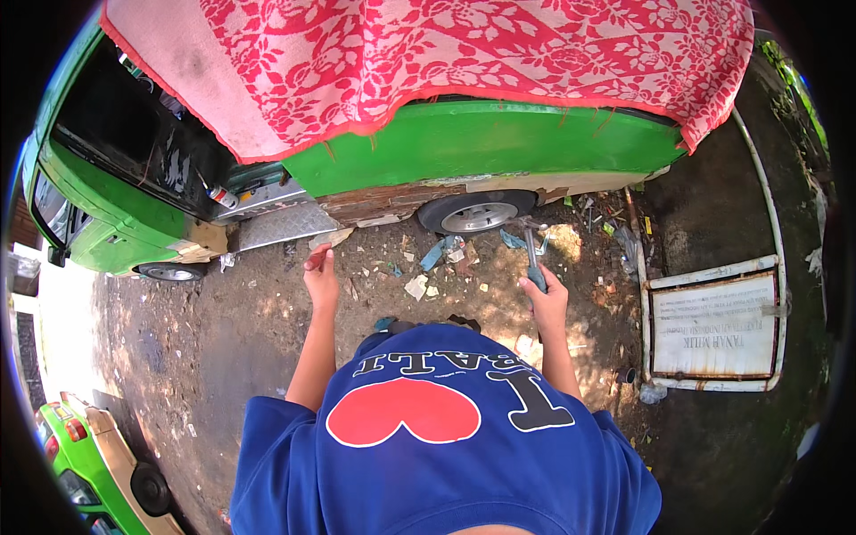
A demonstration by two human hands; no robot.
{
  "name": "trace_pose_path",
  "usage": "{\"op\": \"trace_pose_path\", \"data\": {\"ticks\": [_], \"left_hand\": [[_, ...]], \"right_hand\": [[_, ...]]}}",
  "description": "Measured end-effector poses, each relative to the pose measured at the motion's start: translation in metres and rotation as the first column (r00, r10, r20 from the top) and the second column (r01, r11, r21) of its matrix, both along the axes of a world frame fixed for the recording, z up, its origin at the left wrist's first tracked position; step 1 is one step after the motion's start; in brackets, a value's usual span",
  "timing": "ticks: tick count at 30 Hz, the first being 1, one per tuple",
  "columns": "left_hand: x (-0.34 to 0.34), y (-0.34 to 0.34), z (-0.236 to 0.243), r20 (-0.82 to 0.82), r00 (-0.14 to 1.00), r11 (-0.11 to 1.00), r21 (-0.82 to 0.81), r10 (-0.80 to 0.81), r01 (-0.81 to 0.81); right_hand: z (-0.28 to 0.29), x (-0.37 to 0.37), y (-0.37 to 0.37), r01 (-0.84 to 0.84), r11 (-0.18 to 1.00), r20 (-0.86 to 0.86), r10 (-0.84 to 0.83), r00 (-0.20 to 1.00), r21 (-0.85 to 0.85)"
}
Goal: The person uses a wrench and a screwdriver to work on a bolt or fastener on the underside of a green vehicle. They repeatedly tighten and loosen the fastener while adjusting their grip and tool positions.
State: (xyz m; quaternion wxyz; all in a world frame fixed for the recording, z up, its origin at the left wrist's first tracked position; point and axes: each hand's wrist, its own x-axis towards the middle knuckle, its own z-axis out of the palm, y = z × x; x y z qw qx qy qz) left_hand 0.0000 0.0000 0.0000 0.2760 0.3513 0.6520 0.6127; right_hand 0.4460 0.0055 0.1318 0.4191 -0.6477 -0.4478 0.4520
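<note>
In the head view, the right hand (549,299) is closed around the blue-grey grip of a hammer (532,252), whose metal head points away, toward the far side, and shows near the right edge of the wheel (477,212). The left hand (323,283) is raised to the left with its fingers bent, and seems to pinch a small reddish-brown piece (316,257); I cannot tell what it is. Beyond both hands stands a green van (499,143), its lower panel (374,207) stripped to rough brown left of the wheel, a red and pink cloth (446,53) draped over its upper part.

To handle the hammer well, I would keep the grip firm but the wrist loose, tap squarely and lightly on weak-looking metal, and spare the tyre and the smooth green side. The left fingers should stay out of the hammer's path. Sure footing matters too, since scraps (416,287) litter the ground (267,330).
</note>
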Motion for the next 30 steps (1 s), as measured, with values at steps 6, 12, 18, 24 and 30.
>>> {"op": "trace_pose_path", "data": {"ticks": [6, 12, 18, 24, 30], "left_hand": [[0.019, 0.008, 0.019, 0.068, 0.997, 0.998, 0.054, 0.022, -0.026], [0.025, 0.006, 0.014, 0.202, 0.979, 0.997, 0.065, 0.020, -0.034], [0.037, 0.036, 0.013, 0.258, 0.962, 0.996, 0.019, -0.088, 0.086], [0.042, 0.093, 0.007, 0.320, 0.915, 0.966, 0.011, -0.247, 0.257], [0.050, 0.139, -0.003, 0.363, 0.854, 0.922, 0.037, -0.372, 0.385]], "right_hand": [[0.001, 0.018, -0.005, 0.019, 1.000, 0.075, -0.020, 0.997, 0.018], [0.002, 0.022, -0.018, 0.078, 0.993, -0.052, -0.083, 0.995, -0.083], [0.007, 0.021, -0.022, 0.154, 0.987, 0.056, -0.151, 0.987, -0.053], [0.018, 0.003, -0.022, 0.277, 0.957, 0.153, -0.263, 0.953, -0.081], [0.028, -0.002, -0.026, 0.412, 0.907, 0.219, -0.387, 0.896, -0.084]]}}
